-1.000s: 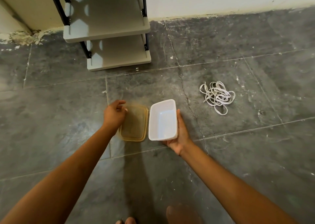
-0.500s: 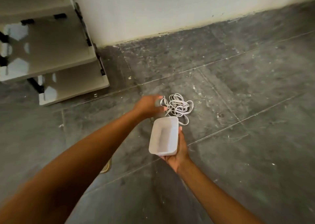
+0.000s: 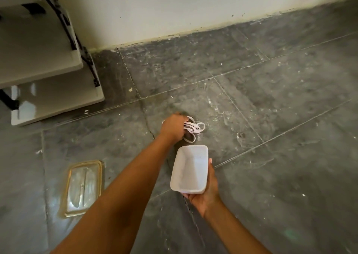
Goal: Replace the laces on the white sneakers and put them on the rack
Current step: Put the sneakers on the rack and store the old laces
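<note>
A bundle of white laces [image 3: 194,127] is gathered in my left hand [image 3: 173,127], whose fingers curl round it just above the dark tiled floor. Just below it, my right hand [image 3: 205,193] holds an empty white plastic container [image 3: 190,169] from underneath, its opening facing up. The rack [image 3: 48,56], with pale shelves and black frame, stands at the upper left against the wall. No sneakers are in view.
A clear lid with a yellowish rim [image 3: 84,188] lies flat on the floor at the lower left, beside my left forearm. The white wall [image 3: 193,8] runs along the back. My feet are out of view.
My left hand let go of the lid, reached right to the laces and has closed round the bundle. The view swung right, and the container stayed in my right hand.
</note>
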### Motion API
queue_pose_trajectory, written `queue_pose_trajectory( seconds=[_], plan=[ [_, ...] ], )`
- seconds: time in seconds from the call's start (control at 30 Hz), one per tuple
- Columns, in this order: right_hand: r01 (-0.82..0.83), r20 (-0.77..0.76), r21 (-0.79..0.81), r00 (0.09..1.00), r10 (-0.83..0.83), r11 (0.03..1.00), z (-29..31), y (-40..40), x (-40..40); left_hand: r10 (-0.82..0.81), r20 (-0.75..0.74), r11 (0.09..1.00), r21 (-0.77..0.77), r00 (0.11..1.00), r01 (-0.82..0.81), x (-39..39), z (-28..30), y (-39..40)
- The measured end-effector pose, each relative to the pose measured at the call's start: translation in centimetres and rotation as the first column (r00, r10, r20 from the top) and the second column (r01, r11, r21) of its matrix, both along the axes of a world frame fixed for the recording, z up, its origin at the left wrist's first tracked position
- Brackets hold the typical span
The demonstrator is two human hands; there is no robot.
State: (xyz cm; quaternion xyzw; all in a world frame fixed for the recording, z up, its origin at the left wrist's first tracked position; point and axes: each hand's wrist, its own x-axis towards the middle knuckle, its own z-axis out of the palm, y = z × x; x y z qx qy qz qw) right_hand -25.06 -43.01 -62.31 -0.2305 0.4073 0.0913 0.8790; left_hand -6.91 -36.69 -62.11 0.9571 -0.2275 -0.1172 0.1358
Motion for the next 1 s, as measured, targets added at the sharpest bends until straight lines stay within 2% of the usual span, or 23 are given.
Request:
queue_pose_trajectory(
  seconds=[0.1,0.2,0.3,0.4,0.5,0.63,0.7,0.73,0.77,0.87,0.93,1.0],
  plan=[
    [0.012,0.011,0.028,1.0,-0.012,1.0,0.4,0.5,0.1,0.05,-0.025,0.999,0.015,0.998,-0.05,-0.3,1.0,0.9],
    [0.012,0.023,0.039,1.0,-0.013,0.999,0.8,1.8,0.4,0.169,-0.144,0.974,-0.127,0.975,-0.188,0.2,3.5,3.9],
    [-0.045,0.036,0.057,0.998,0.043,0.997,1.7,4.3,1.2,0.232,-0.283,0.897,-0.309,0.931,-0.317,0.0,8.1,8.7],
    [-0.114,0.06,0.067,0.992,0.11,0.991,2.6,7.4,2.1,0.225,-0.47,0.768,-0.454,0.853,-0.452,-1.6,12.4,13.1],
    [-0.175,0.112,0.107,0.98,0.163,0.979,3.9,10.7,2.7,0.192,-0.663,0.608,-0.499,0.724,-0.618,-3.9,15.2,16.5],
    [-0.23,0.153,0.132,0.966,0.21,0.964,5.5,14.9,3.1,0.106,-0.855,0.26,-0.47,0.508,-0.844,-7.1,15.6,19.4],
    [-0.252,0.172,0.144,0.959,0.226,0.957,5.8,16.5,3.1,0.079,-0.893,0.145,-0.43,0.443,-0.891,-8.7,14.8,20.3],
    [-0.263,0.183,0.141,0.954,0.236,0.954,5.7,17.3,3.1,0.109,-0.891,0.151,-0.423,0.441,-0.893,-9.5,14.3,20.8],
    [-0.273,0.196,0.139,0.95,0.244,0.952,5.5,17.7,3.1,0.181,-0.866,0.212,-0.428,0.466,-0.879,-10.1,13.8,21.3],
    [-0.298,0.194,0.089,0.941,0.276,0.95,4.6,18.3,3.3,0.439,-0.623,0.536,-0.396,0.647,-0.745,-11.2,12.0,22.5],
    [-0.297,0.184,0.055,0.941,0.283,0.953,4.1,18.6,3.5,0.479,-0.407,0.746,-0.278,0.778,-0.605,-11.5,11.3,22.9],
    [-0.282,0.185,0.05,0.945,0.268,0.958,3.9,19.1,3.4,0.446,-0.275,0.857,-0.145,0.852,-0.495,-11.9,10.6,23.0]
  ],
)
